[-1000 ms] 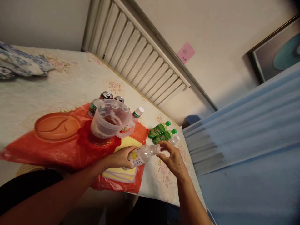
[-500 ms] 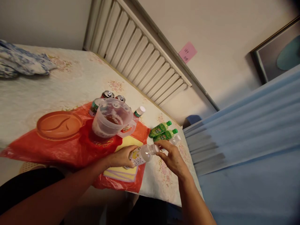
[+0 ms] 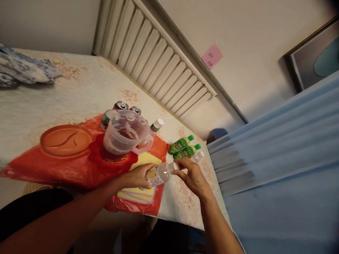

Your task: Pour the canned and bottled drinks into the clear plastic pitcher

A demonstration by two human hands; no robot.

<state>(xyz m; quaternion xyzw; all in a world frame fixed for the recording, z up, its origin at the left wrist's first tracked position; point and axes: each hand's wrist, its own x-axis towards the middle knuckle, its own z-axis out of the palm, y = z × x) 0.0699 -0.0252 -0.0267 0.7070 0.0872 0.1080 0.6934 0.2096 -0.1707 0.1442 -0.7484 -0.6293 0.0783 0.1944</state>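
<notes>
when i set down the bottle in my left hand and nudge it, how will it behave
The bottle would probably roll if on its side, given its round shape. It may be light: no liquid shows in its clear shoulder.

Dim, warm indoor light, source out of frame. Broad shadows across blue curtain (image 3: pixel 275 155) at right; another beside framed picture (image 3: pixel 314 58), upper right. Small glints on can lids (image 3: pixel 121 105). Lettering on bottle (image 3: pixel 159 175) soft. Wide-angle stretch toward edges; upper-right corner blackened.
</notes>
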